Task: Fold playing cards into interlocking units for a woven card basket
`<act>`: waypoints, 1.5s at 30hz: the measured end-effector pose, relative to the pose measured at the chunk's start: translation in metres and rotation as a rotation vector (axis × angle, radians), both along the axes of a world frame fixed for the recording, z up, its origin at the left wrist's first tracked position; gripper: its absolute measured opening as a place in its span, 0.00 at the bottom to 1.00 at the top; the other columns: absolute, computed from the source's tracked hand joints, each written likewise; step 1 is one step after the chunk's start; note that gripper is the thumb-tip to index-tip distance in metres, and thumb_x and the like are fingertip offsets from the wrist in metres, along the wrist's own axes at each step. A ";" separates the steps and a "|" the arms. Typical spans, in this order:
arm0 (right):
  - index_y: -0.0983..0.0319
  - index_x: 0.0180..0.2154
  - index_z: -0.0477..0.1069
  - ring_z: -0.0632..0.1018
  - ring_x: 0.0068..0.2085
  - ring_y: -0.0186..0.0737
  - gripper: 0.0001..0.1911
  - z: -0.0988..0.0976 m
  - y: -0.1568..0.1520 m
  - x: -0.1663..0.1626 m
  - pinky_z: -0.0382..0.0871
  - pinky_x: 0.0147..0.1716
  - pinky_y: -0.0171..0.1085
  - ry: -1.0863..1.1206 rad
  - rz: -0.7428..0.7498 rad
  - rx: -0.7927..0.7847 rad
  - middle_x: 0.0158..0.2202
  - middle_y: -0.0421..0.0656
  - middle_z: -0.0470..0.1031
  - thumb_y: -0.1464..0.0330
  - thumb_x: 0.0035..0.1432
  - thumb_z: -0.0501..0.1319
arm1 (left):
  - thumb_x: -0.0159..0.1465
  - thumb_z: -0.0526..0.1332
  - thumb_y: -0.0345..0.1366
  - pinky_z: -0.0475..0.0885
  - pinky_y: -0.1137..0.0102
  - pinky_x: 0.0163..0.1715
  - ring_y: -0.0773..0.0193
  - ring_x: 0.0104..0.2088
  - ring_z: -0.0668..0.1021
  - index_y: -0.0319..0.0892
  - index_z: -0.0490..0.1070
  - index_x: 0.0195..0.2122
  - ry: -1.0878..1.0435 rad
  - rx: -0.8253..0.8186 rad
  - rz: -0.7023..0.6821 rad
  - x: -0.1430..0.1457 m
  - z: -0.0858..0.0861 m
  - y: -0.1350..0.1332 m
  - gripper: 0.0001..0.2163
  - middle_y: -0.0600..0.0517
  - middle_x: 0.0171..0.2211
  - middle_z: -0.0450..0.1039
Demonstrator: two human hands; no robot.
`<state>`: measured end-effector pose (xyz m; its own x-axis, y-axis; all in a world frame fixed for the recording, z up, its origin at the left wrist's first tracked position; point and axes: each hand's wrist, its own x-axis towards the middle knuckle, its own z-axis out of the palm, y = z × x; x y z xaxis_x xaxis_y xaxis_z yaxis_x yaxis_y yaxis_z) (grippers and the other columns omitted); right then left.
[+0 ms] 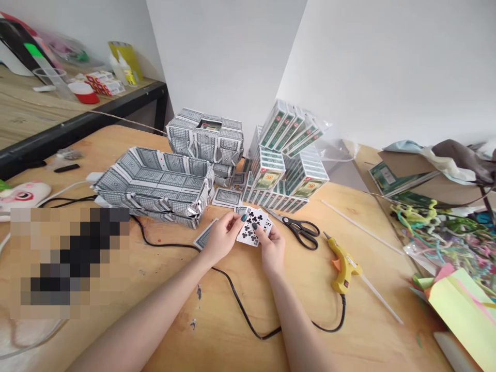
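Both hands are closed on playing cards [249, 230] in front of me, with a ten of clubs facing up and a king showing behind it. My left hand [223, 235] pinches the ten's left edge. On its right side, my right hand [272, 245] grips the cards with the thumb on the face. A card [204, 236] lies face down beside my left hand, and another card [228, 197] lies beyond it. Behind these stands an open box made of folded cards [155, 181]. Black-handled scissors [300, 229] lie just right of my right hand.
A closed card-built box [205, 137] and stacked card packs [279, 165] stand at the back. To the right are a yellow glue gun [344, 266], glue sticks [360, 226] and coloured pipe cleaners [461, 227]. A black cord [240, 299] crosses the wooden table [163, 289].
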<state>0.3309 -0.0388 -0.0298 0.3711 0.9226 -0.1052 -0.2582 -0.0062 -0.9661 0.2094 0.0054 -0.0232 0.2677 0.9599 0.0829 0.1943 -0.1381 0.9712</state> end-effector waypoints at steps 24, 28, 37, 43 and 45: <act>0.63 0.32 0.70 0.72 0.28 0.38 0.13 0.001 0.003 0.005 0.66 0.29 0.36 -0.058 0.094 -0.005 0.28 0.41 0.74 0.61 0.45 0.64 | 0.63 0.48 0.39 0.54 0.74 0.23 0.70 0.20 0.60 0.41 0.56 0.22 0.157 0.088 -0.085 -0.002 -0.001 0.000 0.13 0.58 0.18 0.54; 0.63 0.30 0.71 0.72 0.28 0.37 0.13 0.001 0.002 0.006 0.66 0.30 0.36 -0.063 0.078 -0.024 0.27 0.41 0.74 0.62 0.44 0.65 | 0.62 0.48 0.37 0.53 0.74 0.22 0.70 0.20 0.60 0.41 0.56 0.23 0.215 0.131 -0.068 -0.002 -0.004 0.000 0.11 0.58 0.18 0.54; 0.62 0.31 0.71 0.72 0.29 0.37 0.10 -0.001 0.001 0.005 0.65 0.31 0.36 -0.021 0.111 0.002 0.29 0.41 0.74 0.64 0.46 0.64 | 0.62 0.48 0.37 0.52 0.74 0.21 0.71 0.18 0.59 0.41 0.55 0.21 0.293 0.177 -0.051 -0.003 -0.001 0.000 0.12 0.58 0.16 0.54; 0.63 0.30 0.70 0.72 0.29 0.37 0.10 0.001 0.001 0.006 0.65 0.31 0.36 -0.034 0.117 -0.013 0.27 0.41 0.74 0.63 0.46 0.64 | 0.61 0.48 0.40 0.49 0.73 0.19 0.73 0.16 0.56 0.41 0.51 0.16 0.296 0.151 -0.037 -0.002 0.001 0.000 0.17 0.59 0.12 0.50; 0.63 0.28 0.70 0.72 0.28 0.37 0.11 0.001 0.001 0.006 0.65 0.30 0.36 -0.043 0.111 -0.014 0.27 0.41 0.73 0.63 0.46 0.64 | 0.61 0.48 0.40 0.49 0.73 0.19 0.73 0.16 0.56 0.41 0.52 0.15 0.286 0.150 -0.041 -0.002 0.001 0.000 0.18 0.59 0.12 0.49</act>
